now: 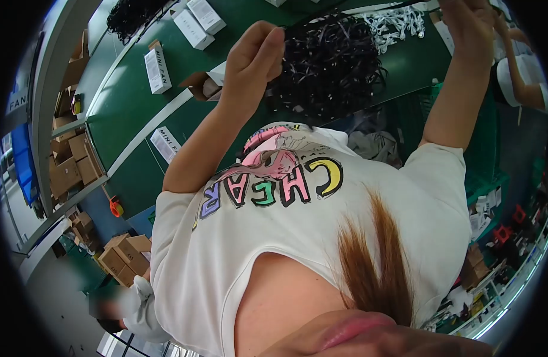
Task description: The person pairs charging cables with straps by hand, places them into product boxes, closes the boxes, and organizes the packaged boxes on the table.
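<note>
My left hand (256, 62) is closed, thumb pressed against the curled fingers, on a thin black strap (351, 10) at the top of the view. That strap runs across to my right hand (471, 24), whose fingers are closed around it; part of this hand is cut off by the upper edge. Below the strap, between my hands, a tangled heap of black straps (327, 68) lies on the green table. Beside the heap, nearer my right hand, is a pile of white cords (399, 27).
White MINI FAN boxes (158, 70) lie on the green table (128, 110) to the left. An open carton (202, 86) is by my left forearm. Green crates (479, 137) stand at right. Another person's arm (514, 65) shows far right, and another person (140, 309) is lower left.
</note>
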Available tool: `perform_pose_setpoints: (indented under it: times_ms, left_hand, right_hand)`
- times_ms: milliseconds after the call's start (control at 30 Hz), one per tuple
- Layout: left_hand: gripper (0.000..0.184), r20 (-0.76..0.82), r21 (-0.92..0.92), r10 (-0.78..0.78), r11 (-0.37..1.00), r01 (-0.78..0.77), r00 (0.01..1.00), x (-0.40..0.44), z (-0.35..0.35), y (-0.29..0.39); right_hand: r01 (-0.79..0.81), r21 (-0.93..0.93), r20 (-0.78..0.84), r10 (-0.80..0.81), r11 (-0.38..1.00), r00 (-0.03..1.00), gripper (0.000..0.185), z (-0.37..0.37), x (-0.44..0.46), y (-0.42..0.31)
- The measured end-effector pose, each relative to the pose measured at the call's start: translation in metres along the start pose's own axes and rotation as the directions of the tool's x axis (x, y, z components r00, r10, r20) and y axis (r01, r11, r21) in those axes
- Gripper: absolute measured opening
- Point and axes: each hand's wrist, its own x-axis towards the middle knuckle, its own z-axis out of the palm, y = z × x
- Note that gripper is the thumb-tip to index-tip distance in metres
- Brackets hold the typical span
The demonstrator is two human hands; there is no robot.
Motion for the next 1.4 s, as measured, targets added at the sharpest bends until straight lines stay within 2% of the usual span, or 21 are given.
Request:
perform_pose_setpoints:
  times_ms: [67,100,133,200,233,267,300,333,400,467,500,567,633,667,833,967,1000,1067,1300,1367,1400]
  left_hand:
    - [0.018,-0.081,0.064,0.027,0.998,-0.022,0.996,-0.017,0.002,-0.003]
    - [0.017,-0.064,0.343,0.077,0.938,-0.051,0.995,-0.024,0.0,-0.007]
    - [0.017,-0.036,0.593,0.12,0.801,-0.075,0.992,-0.029,-0.002,-0.013]
    - [0.016,-0.006,0.577,0.124,0.811,-0.098,0.992,-0.037,-0.007,-0.034]
    - [0.015,0.026,0.563,0.132,0.817,-0.124,0.991,-0.042,-0.01,-0.044]
    - [0.015,0.057,0.549,0.14,0.823,-0.148,0.989,-0.046,-0.011,-0.052]
    - [0.014,0.087,0.535,0.145,0.828,-0.169,0.986,-0.051,-0.013,-0.056]
    - [0.014,0.083,0.538,0.14,0.827,-0.162,0.987,-0.056,-0.011,-0.056]
    - [0.012,0.007,0.343,-0.124,0.932,0.115,0.992,-0.067,-0.005,-0.053]
    - [0.011,-0.005,0.114,-0.377,0.92,0.375,0.926,-0.07,0.0,-0.05]
    - [0.011,-0.003,0.11,-0.373,0.922,0.371,0.928,-0.069,0.001,-0.049]
    - [0.009,-0.036,0.175,-0.353,0.919,0.354,0.935,-0.068,0.003,-0.045]
    - [0.008,-0.066,0.236,-0.336,0.91,0.342,0.94,-0.07,0.004,-0.045]
    - [0.008,-0.061,0.228,-0.338,0.911,0.343,0.939,-0.071,0.005,-0.047]
    - [0.015,0.03,0.33,-0.188,0.929,0.168,0.982,-0.068,0.006,-0.055]
    - [0.032,-0.005,0.294,0.002,0.956,0.0,1.0,-0.068,-0.008,-0.06]
    - [0.032,-0.028,0.294,-0.006,0.956,0.014,1.0,-0.074,-0.013,-0.057]
    - [0.039,-0.04,0.213,-0.052,0.975,0.059,0.998,-0.076,-0.024,-0.044]
    - [0.047,-0.083,0.067,-0.044,0.997,0.049,0.996,-0.072,-0.029,-0.039]
    - [0.047,-0.118,0.043,-0.042,0.998,0.047,0.992,-0.081,-0.039,-0.038]
    - [0.047,-0.117,0.019,-0.035,0.999,0.038,0.993,-0.082,-0.044,-0.037]
  right_hand:
    - [-0.316,-0.306,0.019,0.337,0.898,0.941,0.02,-0.03,-0.043,0.037]
    - [-0.445,-0.447,-0.012,0.493,0.776,0.87,0.017,-0.048,-0.059,0.067]
    - [-0.548,-0.569,-0.067,0.63,0.613,0.774,0.016,-0.103,-0.079,0.088]
    - [-0.586,-0.793,-0.208,0.832,0.165,0.515,0.023,-0.175,-0.123,0.125]
    - [-0.369,-0.929,-0.311,0.466,0.035,0.828,0.027,-0.159,-0.167,0.165]
    - [-0.166,-0.984,-0.177,0.338,-0.06,0.924,0.024,-0.166,-0.188,0.183]
    - [0.029,-0.984,-0.011,0.222,-0.177,0.975,0.022,-0.165,-0.199,0.192]
    - [0.027,-0.985,-0.013,0.226,-0.172,0.974,0.022,-0.17,-0.206,0.198]
    - [-0.033,-0.955,-0.119,0.279,-0.294,0.953,0.02,-0.184,-0.214,0.2]
    - [-0.075,-0.904,-0.221,0.309,-0.421,0.925,0.019,-0.197,-0.211,0.198]
    - [-0.071,-0.902,-0.217,0.308,-0.425,0.926,0.019,-0.196,-0.205,0.192]
    - [-0.231,-0.879,-0.425,0.465,-0.417,0.776,0.017,-0.185,-0.195,0.172]
    - [-0.381,-0.811,-0.585,0.595,-0.444,0.551,0.016,-0.174,-0.191,0.154]
    - [-0.377,-0.808,-0.589,0.594,-0.453,0.548,0.016,-0.174,-0.193,0.149]
    - [-0.77,-0.607,-0.695,0.6,-0.197,0.395,0.017,-0.17,-0.199,0.131]
    - [-0.941,-0.336,-0.686,0.677,0.031,0.267,0.021,-0.16,-0.214,0.15]
    - [-0.94,-0.341,-0.673,0.693,0.021,0.259,0.021,-0.14,-0.212,0.151]
    - [-0.942,-0.307,-0.585,0.753,0.138,0.301,0.021,-0.114,-0.203,0.154]
    - [-0.842,-0.106,-0.248,0.806,0.529,0.538,0.026,-0.034,-0.15,0.116]
    - [-0.709,-0.216,0.134,0.739,0.672,0.66,0.036,0.072,-0.119,0.091]
    - [-0.704,-0.18,0.315,0.719,0.687,0.62,0.045,0.114,-0.113,0.089]
